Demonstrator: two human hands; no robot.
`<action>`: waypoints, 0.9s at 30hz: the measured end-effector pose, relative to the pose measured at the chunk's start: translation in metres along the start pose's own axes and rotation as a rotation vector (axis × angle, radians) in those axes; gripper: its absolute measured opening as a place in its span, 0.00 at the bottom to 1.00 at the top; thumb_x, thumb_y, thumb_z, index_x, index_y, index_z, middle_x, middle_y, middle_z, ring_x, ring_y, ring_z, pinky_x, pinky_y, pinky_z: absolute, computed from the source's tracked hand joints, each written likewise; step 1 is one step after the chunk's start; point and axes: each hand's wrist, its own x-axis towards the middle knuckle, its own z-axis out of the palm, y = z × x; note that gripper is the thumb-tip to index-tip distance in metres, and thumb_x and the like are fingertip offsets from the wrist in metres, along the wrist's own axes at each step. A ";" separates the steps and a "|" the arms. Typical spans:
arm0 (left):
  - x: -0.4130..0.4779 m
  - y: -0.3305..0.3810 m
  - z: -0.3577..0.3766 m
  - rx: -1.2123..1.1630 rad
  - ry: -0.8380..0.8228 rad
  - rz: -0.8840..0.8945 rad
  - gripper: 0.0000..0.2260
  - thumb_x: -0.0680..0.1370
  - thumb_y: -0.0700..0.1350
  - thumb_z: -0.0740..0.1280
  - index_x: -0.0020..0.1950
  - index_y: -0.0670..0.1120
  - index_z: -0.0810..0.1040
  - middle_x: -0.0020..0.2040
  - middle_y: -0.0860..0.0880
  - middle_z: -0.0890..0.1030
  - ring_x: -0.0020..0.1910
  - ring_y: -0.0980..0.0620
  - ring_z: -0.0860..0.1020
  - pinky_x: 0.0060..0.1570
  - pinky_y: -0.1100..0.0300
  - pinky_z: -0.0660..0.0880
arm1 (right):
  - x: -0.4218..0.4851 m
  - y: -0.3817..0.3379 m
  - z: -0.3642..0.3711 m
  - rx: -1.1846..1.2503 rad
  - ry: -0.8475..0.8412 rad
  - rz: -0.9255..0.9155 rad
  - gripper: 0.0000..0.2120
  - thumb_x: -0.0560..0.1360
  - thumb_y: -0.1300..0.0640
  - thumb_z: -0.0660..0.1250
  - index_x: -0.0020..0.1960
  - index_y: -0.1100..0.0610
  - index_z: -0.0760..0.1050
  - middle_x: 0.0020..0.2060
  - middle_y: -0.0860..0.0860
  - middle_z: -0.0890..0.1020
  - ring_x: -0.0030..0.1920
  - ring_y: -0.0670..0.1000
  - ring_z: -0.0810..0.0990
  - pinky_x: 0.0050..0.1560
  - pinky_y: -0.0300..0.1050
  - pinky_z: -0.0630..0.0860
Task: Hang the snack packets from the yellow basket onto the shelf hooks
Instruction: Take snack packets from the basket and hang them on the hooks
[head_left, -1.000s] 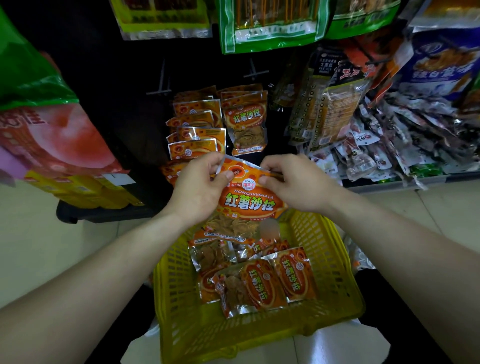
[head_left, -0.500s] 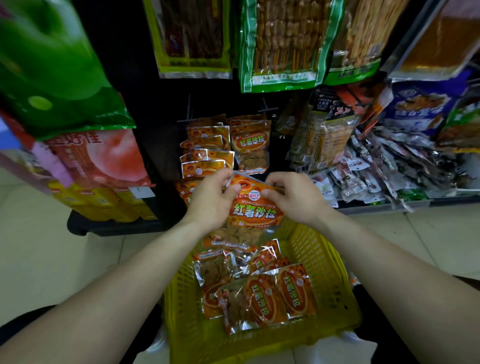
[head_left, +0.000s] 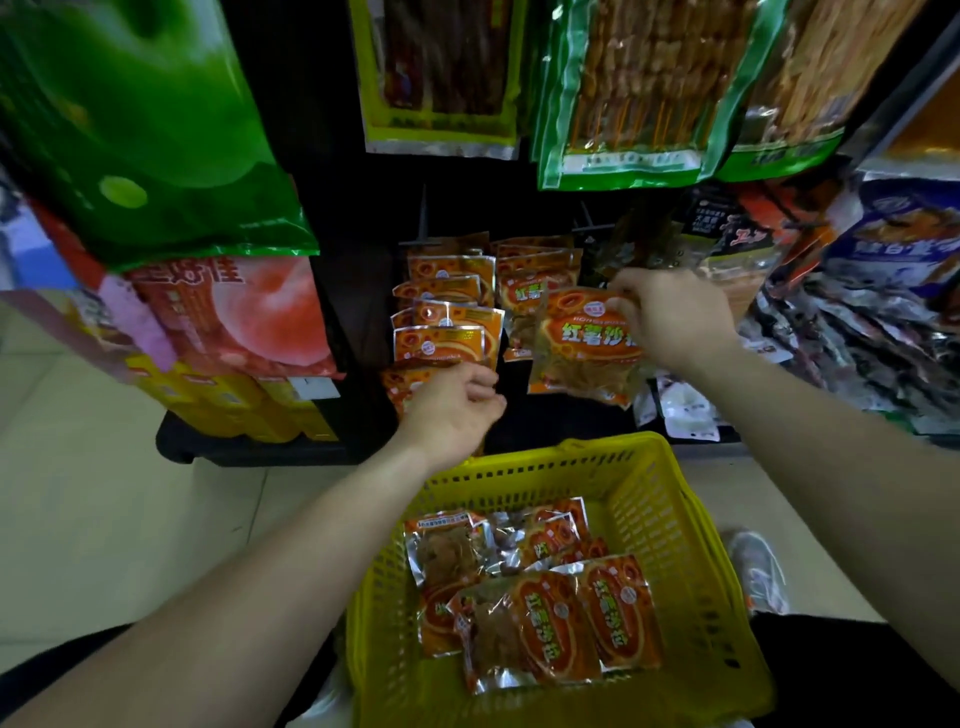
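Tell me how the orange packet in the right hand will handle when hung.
Probably floppy: the orange packet hangs tilted below the right hand, which pinches its top edge. Likely light, since one hand carries it. Its glossy film may be slippery.

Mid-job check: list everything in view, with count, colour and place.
left hook stack: several packets, orange, shelf centre
right hook stack: several packets, orange, behind the held packet
held packet: one, orange, raised before the right hook stack
yellow basket: one, yellow, below the shelf
basket packets: several, orange and silver, in the yellow basket
skewer bags: two, green-edged, hanging top right
large bag: one, green, top left
peach bag: one, red, under the large bag
mixed packets: many, dark and silver, right shelf
shoe: one, white, right of the yellow basket
left hand: one, before the left hook stack, grip unclear
right hand: one, grips the held packet's top
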 end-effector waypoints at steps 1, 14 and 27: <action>0.008 -0.003 0.007 0.005 -0.025 -0.027 0.16 0.79 0.48 0.70 0.66 0.48 0.77 0.59 0.51 0.82 0.54 0.54 0.80 0.48 0.65 0.73 | 0.007 0.003 0.012 -0.002 -0.015 0.008 0.08 0.79 0.48 0.65 0.55 0.49 0.79 0.45 0.60 0.83 0.46 0.64 0.81 0.38 0.50 0.69; 0.153 -0.062 0.126 0.383 -0.124 -0.027 0.28 0.78 0.53 0.67 0.77 0.56 0.63 0.72 0.49 0.73 0.67 0.47 0.75 0.64 0.52 0.74 | 0.103 0.031 0.150 -0.017 -0.109 -0.058 0.12 0.80 0.47 0.64 0.61 0.47 0.78 0.52 0.59 0.82 0.51 0.64 0.80 0.45 0.54 0.76; 0.233 -0.090 0.162 0.521 -0.013 -0.031 0.36 0.78 0.49 0.67 0.78 0.64 0.50 0.75 0.44 0.66 0.65 0.41 0.75 0.59 0.45 0.77 | 0.144 0.043 0.195 0.012 -0.074 -0.024 0.20 0.76 0.51 0.65 0.67 0.53 0.72 0.62 0.60 0.77 0.64 0.64 0.72 0.63 0.58 0.70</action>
